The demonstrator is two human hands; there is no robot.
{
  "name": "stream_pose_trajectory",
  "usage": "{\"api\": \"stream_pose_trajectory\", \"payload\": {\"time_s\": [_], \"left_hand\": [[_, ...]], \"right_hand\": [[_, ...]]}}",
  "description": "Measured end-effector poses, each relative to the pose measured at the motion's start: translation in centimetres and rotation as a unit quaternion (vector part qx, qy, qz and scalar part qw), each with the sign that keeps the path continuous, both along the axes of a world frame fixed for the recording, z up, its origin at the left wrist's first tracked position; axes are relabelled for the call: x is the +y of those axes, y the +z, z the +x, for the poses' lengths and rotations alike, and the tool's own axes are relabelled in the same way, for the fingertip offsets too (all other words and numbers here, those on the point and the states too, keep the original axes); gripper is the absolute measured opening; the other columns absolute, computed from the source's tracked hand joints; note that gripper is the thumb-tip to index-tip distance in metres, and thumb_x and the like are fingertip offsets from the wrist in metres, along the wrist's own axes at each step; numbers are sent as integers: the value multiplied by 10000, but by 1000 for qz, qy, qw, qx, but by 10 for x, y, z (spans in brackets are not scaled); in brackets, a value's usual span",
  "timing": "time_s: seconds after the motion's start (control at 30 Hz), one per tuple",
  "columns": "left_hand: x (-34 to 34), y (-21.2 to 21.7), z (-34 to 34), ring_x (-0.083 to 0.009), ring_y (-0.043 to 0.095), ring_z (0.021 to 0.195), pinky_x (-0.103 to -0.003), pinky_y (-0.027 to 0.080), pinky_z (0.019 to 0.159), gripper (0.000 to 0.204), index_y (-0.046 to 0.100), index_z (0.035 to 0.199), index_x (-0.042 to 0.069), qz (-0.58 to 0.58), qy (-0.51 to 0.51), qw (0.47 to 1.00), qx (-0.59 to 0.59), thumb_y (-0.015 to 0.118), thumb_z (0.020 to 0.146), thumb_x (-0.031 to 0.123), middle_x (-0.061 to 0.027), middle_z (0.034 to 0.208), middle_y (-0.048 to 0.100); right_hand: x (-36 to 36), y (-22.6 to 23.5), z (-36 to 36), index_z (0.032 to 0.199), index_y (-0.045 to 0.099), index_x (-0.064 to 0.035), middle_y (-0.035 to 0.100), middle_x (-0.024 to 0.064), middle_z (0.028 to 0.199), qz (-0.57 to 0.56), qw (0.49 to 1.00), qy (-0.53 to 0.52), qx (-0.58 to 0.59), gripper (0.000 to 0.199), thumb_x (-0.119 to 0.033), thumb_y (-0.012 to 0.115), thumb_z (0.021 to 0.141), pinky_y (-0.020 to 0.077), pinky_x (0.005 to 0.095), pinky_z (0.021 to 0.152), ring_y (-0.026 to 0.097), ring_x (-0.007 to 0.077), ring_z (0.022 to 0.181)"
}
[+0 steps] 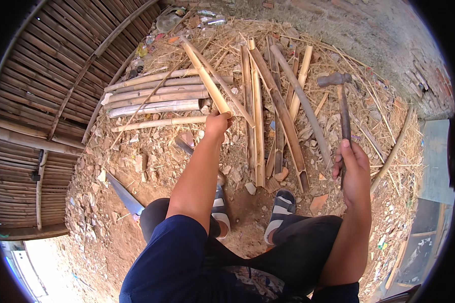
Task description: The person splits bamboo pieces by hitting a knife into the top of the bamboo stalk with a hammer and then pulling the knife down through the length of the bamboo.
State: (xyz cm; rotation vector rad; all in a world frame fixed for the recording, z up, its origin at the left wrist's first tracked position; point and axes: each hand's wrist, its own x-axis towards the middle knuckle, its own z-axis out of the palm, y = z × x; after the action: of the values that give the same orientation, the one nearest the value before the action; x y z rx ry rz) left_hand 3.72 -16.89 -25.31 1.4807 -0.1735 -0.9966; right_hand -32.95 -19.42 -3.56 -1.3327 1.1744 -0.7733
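Two hands, well apart: right hand (354, 164) wrapped round the handle of a hammer (343, 108); left hand (218, 126) clamped on the near end of a split bamboo length (208, 78), which slants away past bamboo poles (179, 94). Advisable: steady hold, fingers clear of any blow. Beyond, rough wall (338, 30).

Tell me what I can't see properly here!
In the head view:
Near end of the split bamboo: partly covered by the left hand.
Middle of the hammer handle: inside the right hand.
Near end of the blue-grey blade: behind the left knee.
Lower-left background: lost in glare.
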Motion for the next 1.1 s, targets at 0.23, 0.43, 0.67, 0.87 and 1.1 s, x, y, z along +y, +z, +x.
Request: {"api": "stream_pose_trajectory", "payload": {"time_s": [0.23, 0.43, 0.67, 0.87, 1.1], "left_hand": [[3, 70, -46, -191, 669, 884, -331, 567, 796, 365, 577, 1280, -56, -71, -53, 996, -10, 664, 936, 26, -97, 1042, 676], [-13, 47, -85, -294, 719, 958, -395, 569, 848, 463, 583, 1322, -90, 59, -184, 951, -241, 702, 919, 106, -206, 1131, 727], [-3, 16, -100, -371, 616, 1272, -424, 499, 1063, 934, 450, 1514, -30, 188, -435, 831, -291, 806, 831, 498, -253, 1413, 598], [63, -65, -21, -335, 681, 1165, -415, 532, 1011, 725, 616, 1383, 15, 268, -409, 793, -362, 757, 864, 502, -207, 1278, 695], [95, 29, 6, -183, 697, 989, -358, 563, 789, 459, 652, 1325, 68, 180, -130, 963, -155, 688, 981, 369, -77, 1101, 723]], "right_hand": [[0, 2, -9, 918, 606, -45, 518, 1, 799, -9, 1000, -6, -28, 417, -435, 579, 1064, 438, 246, 519, 542, 96, 587], [1, 6, -12, 934, 605, -39, 520, 3, 810, -2, 998, -15, -53, 417, -437, 586, 1058, 443, 246, 515, 540, 97, 579], [5, 8, -19, 953, 613, -31, 514, 9, 808, 11, 998, -35, -51, 418, -438, 605, 1048, 459, 257, 522, 531, 102, 573], [3, 10, -19, 956, 620, -36, 532, 17, 811, 21, 997, -42, -53, 398, -422, 605, 1051, 465, 267, 541, 529, 108, 600], [7, 8, 1, 933, 617, -53, 548, 14, 803, 8, 999, -8, -53, 414, -448, 590, 1053, 442, 261, 542, 542, 107, 617]]}}
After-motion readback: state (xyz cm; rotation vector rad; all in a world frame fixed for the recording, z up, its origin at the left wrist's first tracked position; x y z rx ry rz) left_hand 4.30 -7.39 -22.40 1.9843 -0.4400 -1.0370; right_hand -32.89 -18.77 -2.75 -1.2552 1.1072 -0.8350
